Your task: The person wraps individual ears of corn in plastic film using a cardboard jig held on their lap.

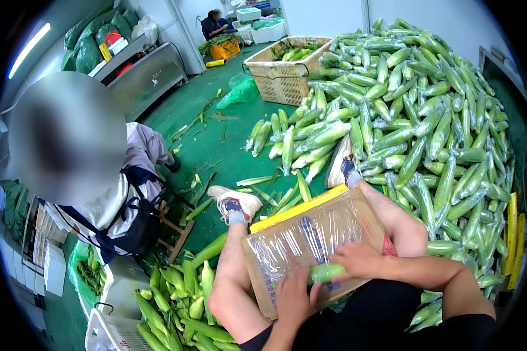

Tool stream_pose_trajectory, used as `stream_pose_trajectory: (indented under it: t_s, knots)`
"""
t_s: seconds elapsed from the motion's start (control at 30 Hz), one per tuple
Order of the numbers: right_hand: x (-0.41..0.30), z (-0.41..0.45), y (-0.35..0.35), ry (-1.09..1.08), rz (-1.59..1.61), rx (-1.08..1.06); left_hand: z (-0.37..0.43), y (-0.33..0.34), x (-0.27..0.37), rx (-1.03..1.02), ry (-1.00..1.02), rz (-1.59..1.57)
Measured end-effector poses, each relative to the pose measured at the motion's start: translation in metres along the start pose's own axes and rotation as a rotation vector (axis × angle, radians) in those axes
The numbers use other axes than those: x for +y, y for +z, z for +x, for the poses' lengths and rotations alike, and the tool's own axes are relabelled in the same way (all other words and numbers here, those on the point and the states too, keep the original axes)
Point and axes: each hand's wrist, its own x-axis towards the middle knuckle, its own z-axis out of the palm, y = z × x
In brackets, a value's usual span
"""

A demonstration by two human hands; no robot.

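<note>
Across my lap lies a cardboard box, its upper face covered with shiny clear plastic film. On its near part is an ear of corn in green husk, lying crosswise between my hands. My left hand holds the ear's left end, with fingers and thumb on either side. My right hand has its fingers on the right end. Both ends of the ear are partly hidden by my fingers. A yellow strip runs along the box's far edge.
A large heap of film-wrapped corn rises at my right. Unwrapped corn ears lie at my left, by a white plastic basket. Ahead stands a beige crate. A person is close on the left; husk scraps litter the green floor.
</note>
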Motion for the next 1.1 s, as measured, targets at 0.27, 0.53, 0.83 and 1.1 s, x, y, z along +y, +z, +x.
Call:
stream_pose_trajectory:
  t_s: [0.27,0.53,0.83,1.1]
  knots:
    - [0.028,0.081,-0.025,0.064,-0.205,0.103,0.153,0.017,-0.052,-0.018,-0.117,-0.117]
    - [0.044,0.097,-0.070,0.093,0.467,-0.487,0.102,0.017,-0.052,-0.266,0.280,0.237]
    - [0.076,0.107,0.024,-0.016,-0.070,-0.142,0.017,0.026,0.045,-1.165,0.170,-0.422]
    - [-0.088,-0.113,0.009,0.083,0.647,-0.948,-0.076,-0.028,0.028,-0.996,-0.298,-0.653]
